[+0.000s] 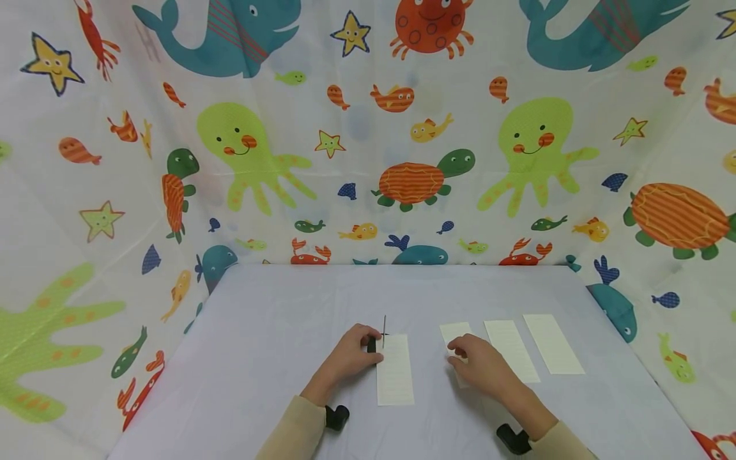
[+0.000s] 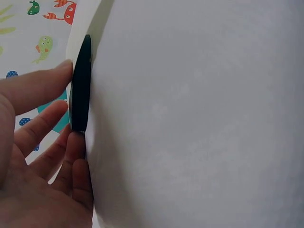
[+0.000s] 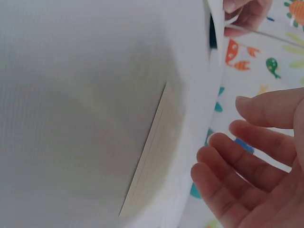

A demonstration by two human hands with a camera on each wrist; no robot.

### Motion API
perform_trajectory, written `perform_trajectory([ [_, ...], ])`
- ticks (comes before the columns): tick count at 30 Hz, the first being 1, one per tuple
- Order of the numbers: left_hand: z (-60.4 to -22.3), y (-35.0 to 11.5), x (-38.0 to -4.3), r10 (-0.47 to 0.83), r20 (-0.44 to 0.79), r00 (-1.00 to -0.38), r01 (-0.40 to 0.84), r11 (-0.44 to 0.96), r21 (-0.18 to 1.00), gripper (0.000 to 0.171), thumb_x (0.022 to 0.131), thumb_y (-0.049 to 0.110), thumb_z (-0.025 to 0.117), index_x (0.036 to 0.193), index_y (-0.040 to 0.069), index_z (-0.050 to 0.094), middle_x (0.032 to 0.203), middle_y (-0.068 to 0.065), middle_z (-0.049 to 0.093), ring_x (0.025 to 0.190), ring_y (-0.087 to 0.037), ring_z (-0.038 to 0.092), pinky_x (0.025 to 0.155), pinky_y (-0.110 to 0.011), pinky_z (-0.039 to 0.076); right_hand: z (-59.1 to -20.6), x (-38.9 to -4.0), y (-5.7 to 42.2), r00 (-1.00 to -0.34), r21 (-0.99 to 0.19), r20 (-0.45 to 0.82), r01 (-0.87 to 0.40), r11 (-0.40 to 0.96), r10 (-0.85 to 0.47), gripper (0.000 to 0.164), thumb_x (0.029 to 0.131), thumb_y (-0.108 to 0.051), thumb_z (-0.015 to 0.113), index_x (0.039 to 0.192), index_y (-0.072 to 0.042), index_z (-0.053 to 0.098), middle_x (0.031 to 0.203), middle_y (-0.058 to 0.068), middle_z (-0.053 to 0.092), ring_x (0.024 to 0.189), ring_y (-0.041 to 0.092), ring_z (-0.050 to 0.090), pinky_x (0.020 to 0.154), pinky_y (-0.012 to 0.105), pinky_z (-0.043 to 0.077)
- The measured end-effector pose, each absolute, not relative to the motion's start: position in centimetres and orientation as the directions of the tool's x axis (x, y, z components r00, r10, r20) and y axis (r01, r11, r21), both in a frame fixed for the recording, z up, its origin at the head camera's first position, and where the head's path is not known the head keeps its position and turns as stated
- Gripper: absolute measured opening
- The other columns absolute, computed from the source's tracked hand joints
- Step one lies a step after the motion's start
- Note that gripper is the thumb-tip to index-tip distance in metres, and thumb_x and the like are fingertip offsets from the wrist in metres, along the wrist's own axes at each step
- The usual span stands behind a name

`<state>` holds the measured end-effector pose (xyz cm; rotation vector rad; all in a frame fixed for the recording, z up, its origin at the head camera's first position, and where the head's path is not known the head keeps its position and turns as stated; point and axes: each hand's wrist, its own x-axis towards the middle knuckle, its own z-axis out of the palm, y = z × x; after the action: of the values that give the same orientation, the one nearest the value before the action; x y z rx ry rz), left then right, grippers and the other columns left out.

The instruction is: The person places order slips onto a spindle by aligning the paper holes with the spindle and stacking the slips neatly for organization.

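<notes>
My left hand pinches a slim, flat black object between thumb and fingers. A thin dark rod stands up by the fingertips in the head view; I cannot tell whether it belongs to the black object. Right beside the fingertips, a cream lined paper strip lies lengthwise. My right hand, fingers loosely bent and holding nothing, hovers over another paper strip and hides part of it. In the right wrist view, a gap shows between those fingers and the paper strip.
Two more lined paper strips, a middle one and an outer one, lie slanted to the right of my right hand. A white cloth covers the table. A curtain printed with sea animals encloses the back and sides.
</notes>
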<state>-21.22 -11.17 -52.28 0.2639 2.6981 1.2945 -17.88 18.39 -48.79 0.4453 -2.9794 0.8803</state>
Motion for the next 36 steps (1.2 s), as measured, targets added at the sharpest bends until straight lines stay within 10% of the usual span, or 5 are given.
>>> perform_trajectory([
  [8,-52.5,-11.0,-20.9,0.228,-0.034,-0.973,0.112,0.597,0.794,0.036,0.083,0.013,0.083,0.116,0.010,0.068,0.120,-0.006,0.060,0.105,-0.025,0.055,0.092,-0.046,0.047,-49.9,-19.3,21.2,-0.935,-0.458,0.147,-0.353,0.816,-0.322,0.022,0.091,-0.011,0.074,0.112,-0.004,0.071,0.111,0.008,0.066,0.111,0.034,0.060,0.097,0.052,0.048],
  [36,-52.7,-10.7,-20.3,0.203,-0.031,-0.979,0.103,0.615,0.782,0.035,0.084,0.013,0.082,0.116,0.010,0.067,0.120,-0.007,0.059,0.106,-0.026,0.054,0.093,-0.047,0.047,-51.2,-19.6,23.2,-0.892,-0.291,0.105,-0.450,0.844,-0.440,0.049,0.088,-0.021,0.079,0.128,0.004,0.065,0.128,0.021,0.056,0.114,0.041,0.052,0.091,0.054,0.047],
])
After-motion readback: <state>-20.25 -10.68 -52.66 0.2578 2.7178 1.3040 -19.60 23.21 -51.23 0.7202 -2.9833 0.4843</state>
